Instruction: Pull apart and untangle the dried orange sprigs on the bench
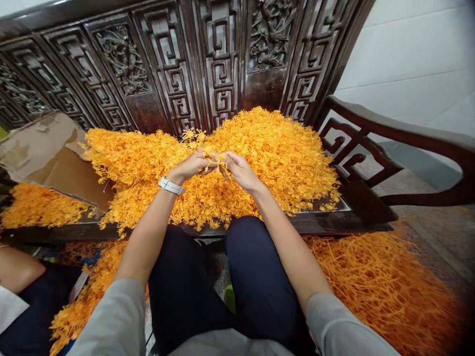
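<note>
Both hands meet over a big heap of orange plastic sprigs [274,153] on a dark wooden bench. My left hand [193,165], with a pale watch band [171,186] on the wrist, is closed around an orange plastic sprig [193,137] whose branching tips stick up above the fingers. Close beside it, my right hand [240,170] is closed too, its thumb and fingers pinching thin orange pieces of sprig between the hands. Exactly which strands each hand grips is partly hidden by the fingers.
A torn cardboard piece [55,158] leans on the bench at left, by more sprigs. The carved backrest [218,59] stands behind, an armrest [401,128] at right. Stringy orange pieces [378,291] pile up low at right. Another person's arm [18,269] shows at left.
</note>
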A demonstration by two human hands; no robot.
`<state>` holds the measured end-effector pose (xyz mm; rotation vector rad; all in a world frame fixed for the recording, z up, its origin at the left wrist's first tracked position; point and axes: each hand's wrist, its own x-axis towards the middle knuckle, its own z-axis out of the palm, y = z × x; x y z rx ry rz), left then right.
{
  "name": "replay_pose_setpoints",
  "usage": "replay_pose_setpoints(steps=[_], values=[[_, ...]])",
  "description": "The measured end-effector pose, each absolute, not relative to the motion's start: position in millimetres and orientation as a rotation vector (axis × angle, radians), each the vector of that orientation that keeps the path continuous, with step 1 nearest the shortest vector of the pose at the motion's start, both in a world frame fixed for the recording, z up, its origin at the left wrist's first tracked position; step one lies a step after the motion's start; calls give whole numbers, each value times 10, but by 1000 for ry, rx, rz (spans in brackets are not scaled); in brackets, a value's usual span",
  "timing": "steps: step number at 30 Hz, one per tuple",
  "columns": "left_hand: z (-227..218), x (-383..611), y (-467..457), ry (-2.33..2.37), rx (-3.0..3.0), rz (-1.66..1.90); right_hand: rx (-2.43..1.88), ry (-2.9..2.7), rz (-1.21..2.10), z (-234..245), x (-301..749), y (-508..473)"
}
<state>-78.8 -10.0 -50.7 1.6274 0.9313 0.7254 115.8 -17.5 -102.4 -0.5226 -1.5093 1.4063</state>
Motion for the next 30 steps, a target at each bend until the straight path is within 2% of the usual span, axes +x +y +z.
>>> replay_pose_setpoints(steps=[4,11,14,19,26,30], values=[[-549,-793,-78,923,1610,798,-562,-1511,1330,-1054,1144,-128],[-929,-619,254,1012,1263,1099,-759,-1520,756,-965,1116,-258],[-964,-711,372,1052,1179,1292,-747,-1375,635,-787,1142,-457],[-883,-1134,337,1038,1088,1389,-723,-1113,672,-615,1243,-542],[-791,-1205,229,844,1079,1275,-1168,-1301,746,-1136,1439,30],[-770,-1079,192,777,1162,1164,-902,-1561,964,-1125,1325,-78]])
